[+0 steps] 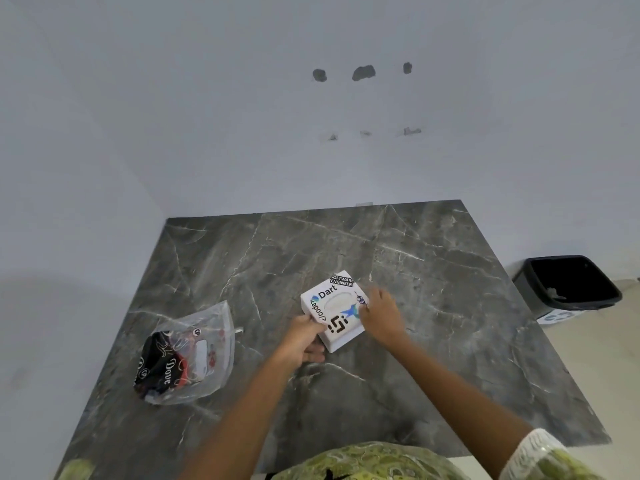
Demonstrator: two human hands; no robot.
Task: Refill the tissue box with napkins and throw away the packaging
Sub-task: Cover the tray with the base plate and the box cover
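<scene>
Head view: "Dart" sticker, tissue box (334,310)

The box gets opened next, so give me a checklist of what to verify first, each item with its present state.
1. Tissue box resting on the table: ok.
2. Left hand gripping the box's near-left side: ok.
3. Right hand touching the box's right edge: ok; a firm grip: cannot tell.
4. Napkin package within reach, left of the box: ok.
5. Package already opened: cannot tell.
6. Bin open, on the floor beside the table: ok.
</scene>
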